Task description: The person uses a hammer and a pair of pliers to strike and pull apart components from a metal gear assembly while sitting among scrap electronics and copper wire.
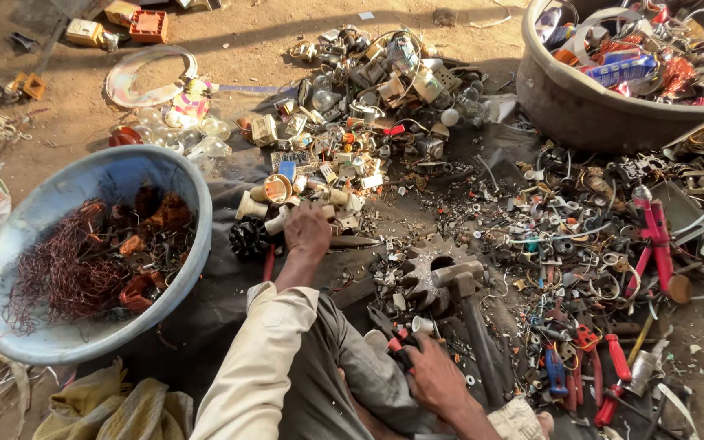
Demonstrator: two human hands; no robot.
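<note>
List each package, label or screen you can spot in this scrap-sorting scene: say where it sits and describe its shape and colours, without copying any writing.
Blue wrapper: in the dark tub at top right, flat, blue and white.
Yellow box: on the dirt, top left, small.
Orange box: beside the yellow one, square, ribbed.
No screens seen.

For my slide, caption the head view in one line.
Left hand reaches into scrap lamp holders; right hand grips red-handled pliers beside a hammer.
</note>
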